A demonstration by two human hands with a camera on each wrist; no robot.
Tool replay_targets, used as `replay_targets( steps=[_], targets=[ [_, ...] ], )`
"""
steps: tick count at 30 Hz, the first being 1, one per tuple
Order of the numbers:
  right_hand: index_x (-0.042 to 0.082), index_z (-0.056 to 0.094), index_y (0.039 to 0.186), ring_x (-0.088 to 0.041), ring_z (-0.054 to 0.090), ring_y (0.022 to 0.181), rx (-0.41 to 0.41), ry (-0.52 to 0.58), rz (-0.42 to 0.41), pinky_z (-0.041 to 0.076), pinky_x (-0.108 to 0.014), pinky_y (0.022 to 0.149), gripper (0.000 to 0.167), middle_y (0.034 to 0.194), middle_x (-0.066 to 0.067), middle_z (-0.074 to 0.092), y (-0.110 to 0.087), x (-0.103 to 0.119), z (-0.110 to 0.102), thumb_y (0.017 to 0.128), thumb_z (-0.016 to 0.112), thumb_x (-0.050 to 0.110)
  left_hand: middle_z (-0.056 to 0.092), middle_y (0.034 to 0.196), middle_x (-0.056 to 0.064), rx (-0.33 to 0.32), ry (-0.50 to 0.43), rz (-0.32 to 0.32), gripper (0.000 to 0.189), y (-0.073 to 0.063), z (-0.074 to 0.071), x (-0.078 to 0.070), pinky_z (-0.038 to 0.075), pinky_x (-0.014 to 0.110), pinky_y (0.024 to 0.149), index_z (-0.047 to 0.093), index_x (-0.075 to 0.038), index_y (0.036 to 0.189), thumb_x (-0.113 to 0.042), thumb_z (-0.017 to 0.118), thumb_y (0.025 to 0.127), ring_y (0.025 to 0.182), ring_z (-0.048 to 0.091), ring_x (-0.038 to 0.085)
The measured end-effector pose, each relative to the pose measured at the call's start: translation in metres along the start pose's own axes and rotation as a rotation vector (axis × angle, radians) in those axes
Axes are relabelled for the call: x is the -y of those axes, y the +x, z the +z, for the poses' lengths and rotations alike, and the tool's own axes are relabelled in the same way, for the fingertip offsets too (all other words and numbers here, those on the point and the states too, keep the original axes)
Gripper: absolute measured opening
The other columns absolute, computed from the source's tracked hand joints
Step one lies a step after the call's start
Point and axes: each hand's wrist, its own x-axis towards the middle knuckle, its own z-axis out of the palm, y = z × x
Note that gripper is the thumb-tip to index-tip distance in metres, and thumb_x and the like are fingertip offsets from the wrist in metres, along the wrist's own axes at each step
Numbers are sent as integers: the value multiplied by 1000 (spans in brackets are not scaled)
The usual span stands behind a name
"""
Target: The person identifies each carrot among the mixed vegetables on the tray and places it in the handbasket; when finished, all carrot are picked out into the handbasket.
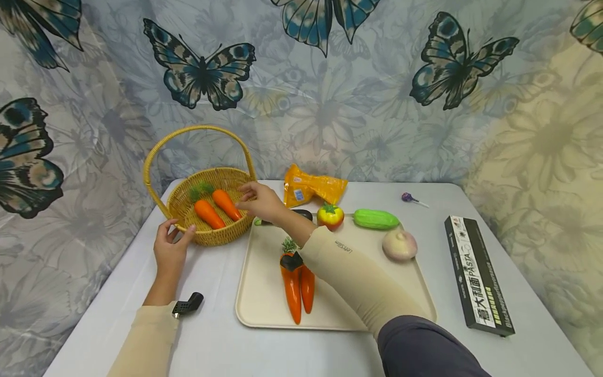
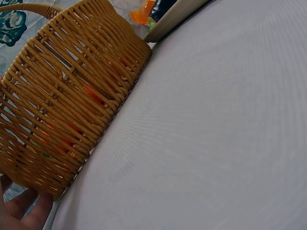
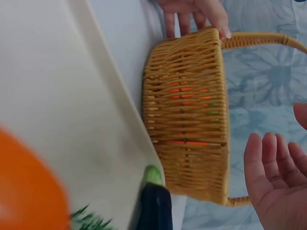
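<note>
Left hand [image 1: 169, 251] grips basket [image 1: 221, 237]; right hand [image 1: 265, 203] relaxed; carrots [image 1: 209, 214] inside lie slantwise, tips pointing near-right.

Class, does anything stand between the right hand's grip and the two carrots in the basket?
Nothing visible does: the right grip is at the open top of the basket, near the carrots; the handle rises behind it.

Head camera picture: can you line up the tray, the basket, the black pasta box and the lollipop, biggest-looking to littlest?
1. Tray
2. Basket, counting its handle
3. Black pasta box
4. Lollipop
</note>
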Motion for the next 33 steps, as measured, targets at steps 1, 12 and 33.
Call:
replay_targets(
  steps=[1,12,33],
  targets=[
    [11,56,128,-33,65,89,3,5,-4,58,-38,74,43,103,-4,60,-3,0,-2,90,73,19,28,154,7,-2,5,-2,61,0,0,0,48,11,78,46,-1,133,-21,78,84,131,43,31],
    [6,53,128,-34,62,99,-16,84,16,55,-45,83,41,106,-10,59,-52,-23,-38,92,70,16,31,152,6,-11,37,4,62,1,1,-4,49,20,89,46,-2,134,-25,77,85,129,45,28],
    [-1,55,124,-26,61,88,-153,75,118,56,-38,78,41,107,-13,58,-134,-55,-63,89,71,11,33,152,5,-18,55,5,61,-1,0,-2,49,26,93,48,-3,133,-28,77,85,129,45,27]
  ],
)
